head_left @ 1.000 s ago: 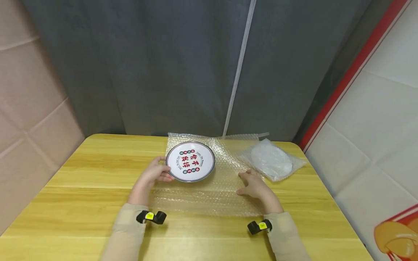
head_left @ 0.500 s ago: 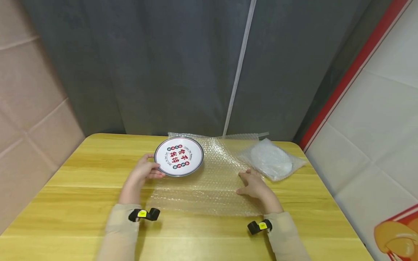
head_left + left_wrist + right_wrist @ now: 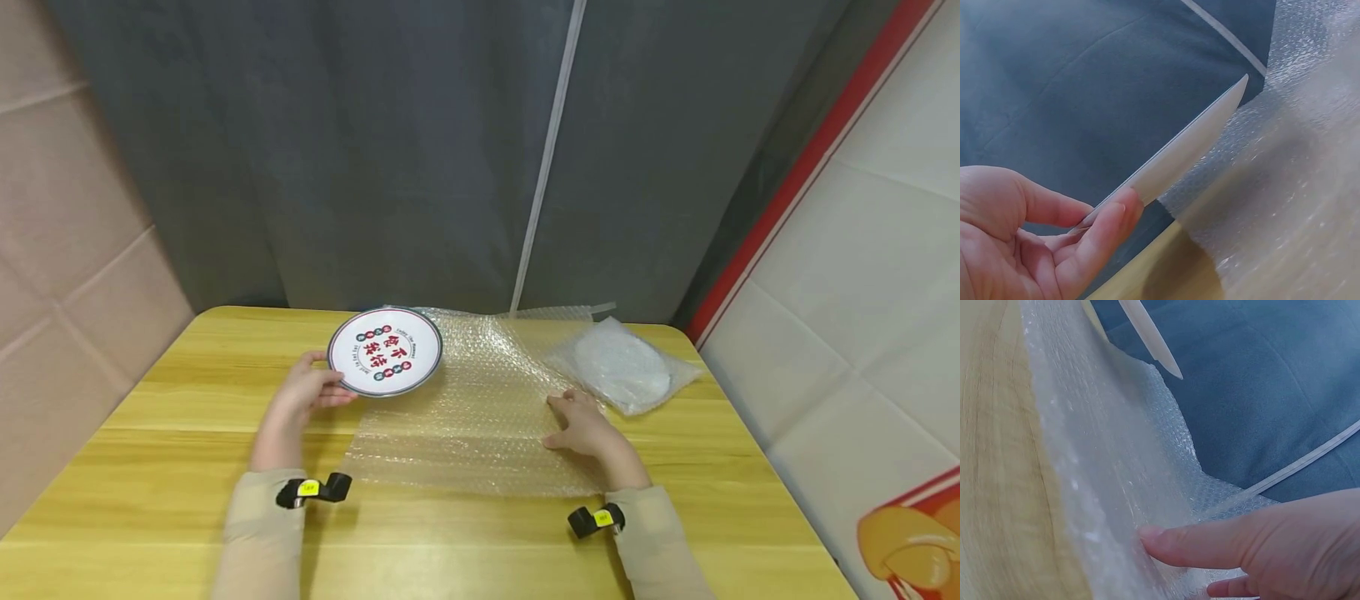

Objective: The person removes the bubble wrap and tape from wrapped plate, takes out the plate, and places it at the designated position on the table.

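My left hand (image 3: 300, 392) pinches the left rim of a white plate (image 3: 386, 352) with red and dark printed characters and a dark rim line. In the left wrist view the plate (image 3: 1185, 147) appears nearly edge-on, gripped between thumb and fingers above the table. Beneath and to its right a sheet of clear bubble wrap (image 3: 465, 425) lies spread out, its left part overlapped by the plate. My right hand (image 3: 588, 429) rests on the sheet's right side, thumb and fingers spread. In the right wrist view the thumb touches the bubble wrap (image 3: 1104, 462).
Right of the sheet lies a round white item in bubble wrap (image 3: 624, 367), close beyond my right fingers. The wooden table (image 3: 465, 550) ends at a grey curtain (image 3: 375, 167) behind. Walls stand at left and right.
My left hand has carried the plate leftward and slightly away, from over the bubble wrap toward its left edge, uncovering more of the sheet. The right hand has stayed in place.
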